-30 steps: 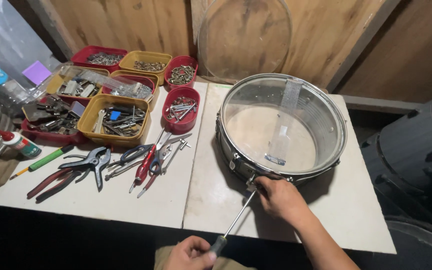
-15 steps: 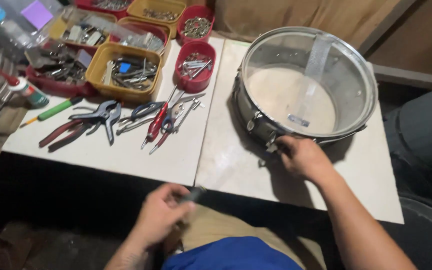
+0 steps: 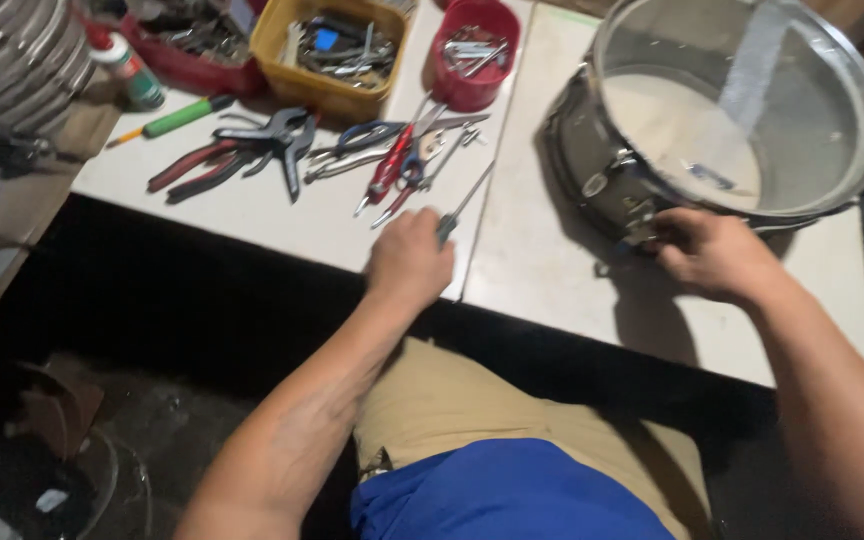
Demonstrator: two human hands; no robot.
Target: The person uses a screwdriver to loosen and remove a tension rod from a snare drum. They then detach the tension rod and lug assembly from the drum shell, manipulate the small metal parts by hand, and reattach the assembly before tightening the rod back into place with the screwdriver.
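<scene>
Item: you are closing your left hand [image 3: 410, 262] in a fist around the screwdriver [image 3: 464, 205] at the white table [image 3: 552, 270] edge; be keeping its shaft clear of the pliers [image 3: 392, 165]. Your right hand [image 3: 714, 252] is curling its fingers onto the drum [image 3: 652, 150] lug, which they are hiding; be steadying the shell. The top of the drum is running out of frame.

yellow tray [image 3: 282, 80], red cup [image 3: 472, 85], green marker [image 3: 187, 115]
</scene>
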